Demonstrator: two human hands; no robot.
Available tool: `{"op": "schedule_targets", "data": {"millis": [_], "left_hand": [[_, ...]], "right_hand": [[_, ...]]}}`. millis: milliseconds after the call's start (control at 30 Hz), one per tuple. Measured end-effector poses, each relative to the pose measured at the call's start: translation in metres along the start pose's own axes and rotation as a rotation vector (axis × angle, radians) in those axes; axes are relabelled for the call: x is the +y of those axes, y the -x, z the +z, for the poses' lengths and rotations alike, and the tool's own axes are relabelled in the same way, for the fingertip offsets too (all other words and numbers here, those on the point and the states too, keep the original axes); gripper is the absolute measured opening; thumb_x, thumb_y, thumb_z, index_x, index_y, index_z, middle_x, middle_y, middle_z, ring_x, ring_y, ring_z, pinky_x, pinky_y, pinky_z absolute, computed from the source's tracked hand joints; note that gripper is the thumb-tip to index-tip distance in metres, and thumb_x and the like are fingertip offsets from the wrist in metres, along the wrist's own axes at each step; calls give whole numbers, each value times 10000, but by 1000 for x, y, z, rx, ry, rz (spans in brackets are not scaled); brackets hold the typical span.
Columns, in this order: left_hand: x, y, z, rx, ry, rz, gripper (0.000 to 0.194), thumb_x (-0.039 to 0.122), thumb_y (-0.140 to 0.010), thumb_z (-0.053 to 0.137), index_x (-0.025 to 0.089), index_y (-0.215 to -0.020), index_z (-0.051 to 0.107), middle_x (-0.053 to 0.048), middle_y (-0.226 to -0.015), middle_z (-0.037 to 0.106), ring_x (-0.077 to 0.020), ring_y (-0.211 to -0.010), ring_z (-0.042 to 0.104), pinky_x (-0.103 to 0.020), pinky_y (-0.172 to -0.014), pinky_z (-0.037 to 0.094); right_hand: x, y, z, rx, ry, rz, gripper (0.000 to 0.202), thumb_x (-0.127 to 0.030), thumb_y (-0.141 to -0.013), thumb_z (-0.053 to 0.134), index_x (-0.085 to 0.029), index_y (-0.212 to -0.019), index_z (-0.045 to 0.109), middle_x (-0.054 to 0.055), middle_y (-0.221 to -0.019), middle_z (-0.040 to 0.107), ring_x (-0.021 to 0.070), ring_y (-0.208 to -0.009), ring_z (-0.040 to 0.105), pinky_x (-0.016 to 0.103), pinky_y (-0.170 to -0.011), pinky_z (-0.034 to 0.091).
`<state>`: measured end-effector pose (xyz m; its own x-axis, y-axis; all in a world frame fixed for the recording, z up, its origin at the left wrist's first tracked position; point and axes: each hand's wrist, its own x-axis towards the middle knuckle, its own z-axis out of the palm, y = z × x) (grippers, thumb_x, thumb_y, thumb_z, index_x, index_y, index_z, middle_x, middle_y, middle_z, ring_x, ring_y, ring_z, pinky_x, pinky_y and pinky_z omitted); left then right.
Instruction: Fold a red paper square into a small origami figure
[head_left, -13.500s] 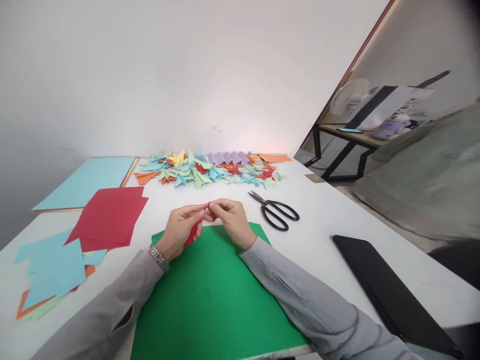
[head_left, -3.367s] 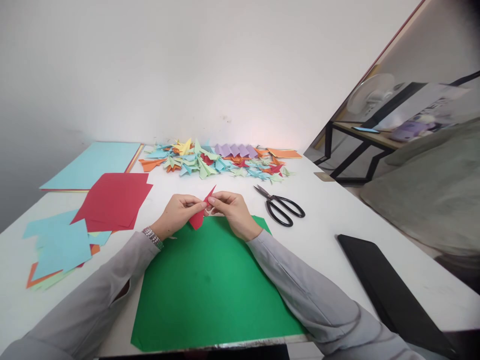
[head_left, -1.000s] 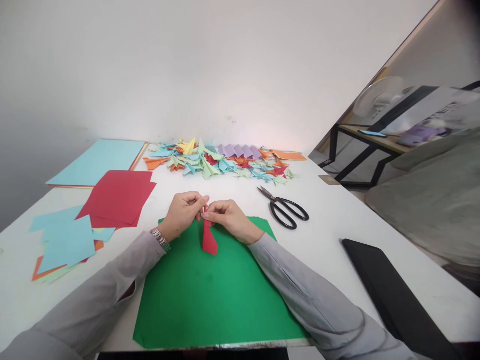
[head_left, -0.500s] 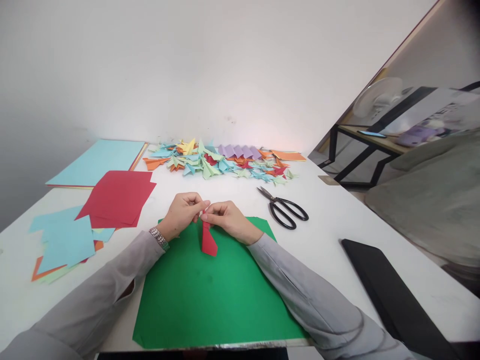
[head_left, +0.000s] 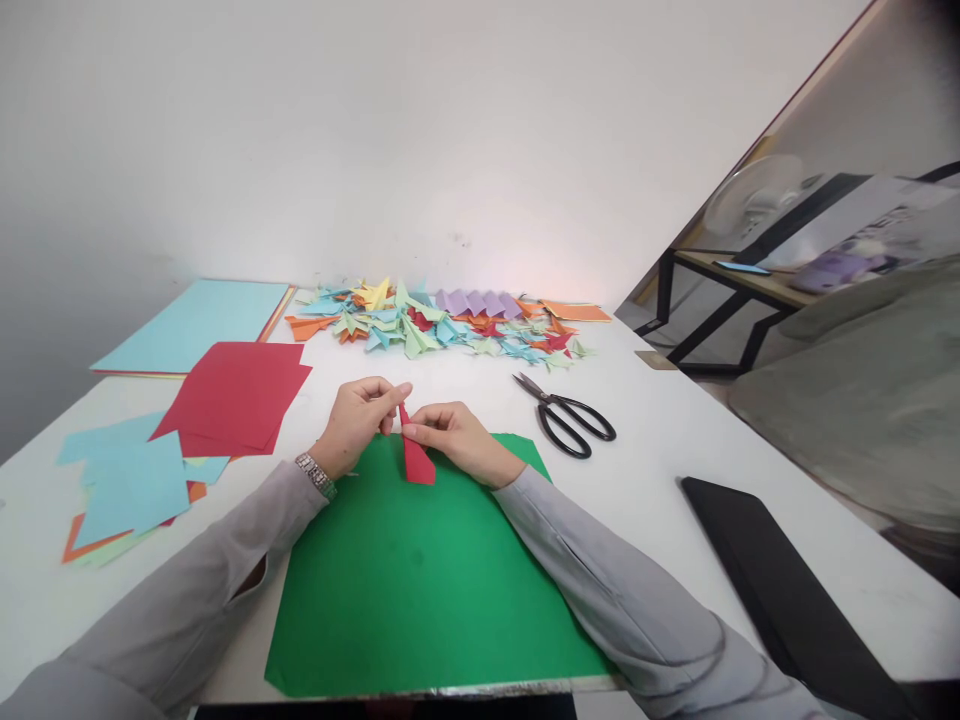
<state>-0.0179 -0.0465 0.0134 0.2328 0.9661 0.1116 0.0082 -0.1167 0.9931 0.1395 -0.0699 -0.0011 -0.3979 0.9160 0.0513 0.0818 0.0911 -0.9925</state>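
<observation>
A narrow folded piece of red paper is held above the far edge of the green mat. My left hand pinches its thin upper end between thumb and forefinger. Lower down, my right hand grips the same paper along its side with thumb and fingers. The wider, slanted end points down toward me. Fingertips cover part of the folds.
Small folded paper shapes in many colours lie along the wall. Black-handled scissors rest to the right, a black flat object nearer. Red sheets, light blue sheets and a large paper stack lie left.
My left hand has risen slightly with the upper end of the red paper. The lower end has moved up and tilted; my right hand stays nearly in place.
</observation>
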Motion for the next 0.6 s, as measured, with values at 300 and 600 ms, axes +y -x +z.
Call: {"op": "schedule_targets", "data": {"millis": [300,600], "left_hand": [[7,4,3,-50,-119,2,402,409,-604,765,166,-448,485,54,-358,434,-60,-379,359,-207,-419,273],[3,6,5,-92,-70,-20,408,438,-647,739,170,-467,491,50,-351,437,-60,-359,355,-211,-407,260]], "right_hand": [[-1,-1,2,1,22,-9,423,-557,-707,661,-144,-635,599,-62,-519,408,76,-518,285,243,-501,212],[-4,0,4,15,-30,-70,463,-559,-682,679,-177,-516,475,-65,-492,391,81,-507,302,251,-516,245]]}}
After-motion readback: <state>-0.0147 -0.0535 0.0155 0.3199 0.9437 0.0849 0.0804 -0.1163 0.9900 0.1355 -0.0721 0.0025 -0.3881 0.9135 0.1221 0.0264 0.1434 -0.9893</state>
